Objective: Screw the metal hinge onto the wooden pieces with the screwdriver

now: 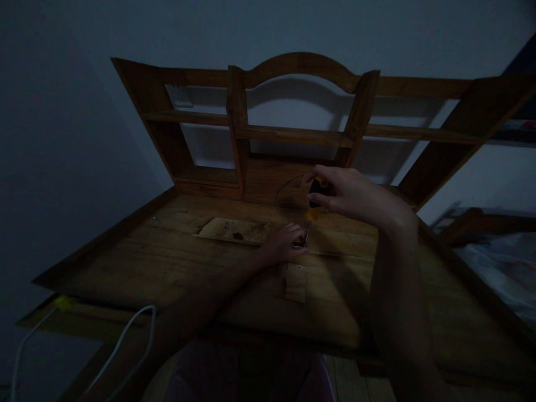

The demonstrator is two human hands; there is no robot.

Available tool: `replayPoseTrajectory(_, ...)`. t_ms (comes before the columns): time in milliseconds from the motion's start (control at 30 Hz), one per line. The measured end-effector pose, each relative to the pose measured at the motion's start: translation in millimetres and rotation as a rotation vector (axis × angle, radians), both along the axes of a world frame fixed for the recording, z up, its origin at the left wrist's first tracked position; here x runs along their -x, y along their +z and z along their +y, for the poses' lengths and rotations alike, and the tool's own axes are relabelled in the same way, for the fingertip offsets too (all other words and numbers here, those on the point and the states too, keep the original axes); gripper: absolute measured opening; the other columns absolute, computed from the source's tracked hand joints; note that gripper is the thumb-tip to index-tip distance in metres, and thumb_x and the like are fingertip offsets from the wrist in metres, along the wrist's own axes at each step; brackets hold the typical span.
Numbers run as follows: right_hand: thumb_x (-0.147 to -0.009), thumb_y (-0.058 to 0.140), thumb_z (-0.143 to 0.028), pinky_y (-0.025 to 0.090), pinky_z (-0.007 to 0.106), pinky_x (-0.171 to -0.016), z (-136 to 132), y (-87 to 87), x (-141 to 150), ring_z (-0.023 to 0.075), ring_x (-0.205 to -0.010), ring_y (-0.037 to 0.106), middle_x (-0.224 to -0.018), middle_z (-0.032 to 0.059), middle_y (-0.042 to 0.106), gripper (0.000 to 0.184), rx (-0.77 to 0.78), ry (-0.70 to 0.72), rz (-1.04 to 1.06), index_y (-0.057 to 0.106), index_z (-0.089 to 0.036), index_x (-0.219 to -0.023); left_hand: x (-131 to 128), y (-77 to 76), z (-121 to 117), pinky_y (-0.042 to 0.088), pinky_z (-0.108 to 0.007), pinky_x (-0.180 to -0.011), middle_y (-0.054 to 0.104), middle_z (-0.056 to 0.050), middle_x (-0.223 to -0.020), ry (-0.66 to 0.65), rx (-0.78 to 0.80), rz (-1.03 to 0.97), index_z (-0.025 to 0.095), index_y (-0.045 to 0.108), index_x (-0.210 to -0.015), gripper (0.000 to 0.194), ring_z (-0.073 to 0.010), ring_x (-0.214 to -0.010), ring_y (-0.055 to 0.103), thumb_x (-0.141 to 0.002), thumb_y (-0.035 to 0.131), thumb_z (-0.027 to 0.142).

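Observation:
My right hand (pixel 349 196) is wrapped round the black and yellow handle of a screwdriver (pixel 313 207), held nearly upright with its tip down. My left hand (pixel 283 244) rests on the wooden desk (pixel 176 262) and pinches a small metal piece (pixel 300 244) right at the screwdriver's tip. The piece sits on the edge of a pale, shallow recess (pixel 237 230) in the desk top. The scene is very dim.
A wooden hutch with shelves (pixel 293 134) rises at the back of the desk against a white wall. A white cable (pixel 129 329) hangs over the front left edge. A small paler patch (pixel 295 282) lies on the desk. A bed is at the right.

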State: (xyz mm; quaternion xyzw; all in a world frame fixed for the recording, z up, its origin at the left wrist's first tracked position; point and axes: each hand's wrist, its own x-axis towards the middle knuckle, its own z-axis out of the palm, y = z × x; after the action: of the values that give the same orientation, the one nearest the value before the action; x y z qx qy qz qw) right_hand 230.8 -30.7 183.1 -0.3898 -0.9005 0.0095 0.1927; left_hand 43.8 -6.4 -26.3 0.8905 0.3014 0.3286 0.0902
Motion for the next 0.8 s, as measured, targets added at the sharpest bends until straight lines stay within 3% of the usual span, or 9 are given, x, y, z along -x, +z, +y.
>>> replayPoseTrajectory(267, -0.090, 0.059, -0.034, 0.047, 0.034, -0.080, -8, 3.9, 1, 0.0251, -0.099, 0.063, -0.110, 0.0077, 0.069, 0.027, 0.017, -0.026, 0.017, 0.062, -0.022, -0.113, 0, 0.3, 1, 0.046, -0.033, -0.083, 0.061, -0.005, -0.096, -0.012, -0.008, 0.007, 0.018, 0.056, -0.089, 0.029, -0.0212, -0.095, 0.055, -0.090, 0.066, 0.046)
replayPoseTrajectory(800, -0.090, 0.060, -0.042, 0.046, 0.032, -0.075, -11, 7.4, -3, 0.0241, -0.090, 0.066, -0.105, 0.0075, 0.071, 0.038, 0.077, -0.136, -0.025, 0.059, -0.022, -0.123, 0, -1.9, 1, 0.046, -0.033, -0.085, 0.061, -0.005, -0.098, 0.000, 0.014, 0.007, 0.019, 0.056, -0.091, 0.025, -0.0209, -0.097, 0.056, -0.089, 0.068, 0.041)
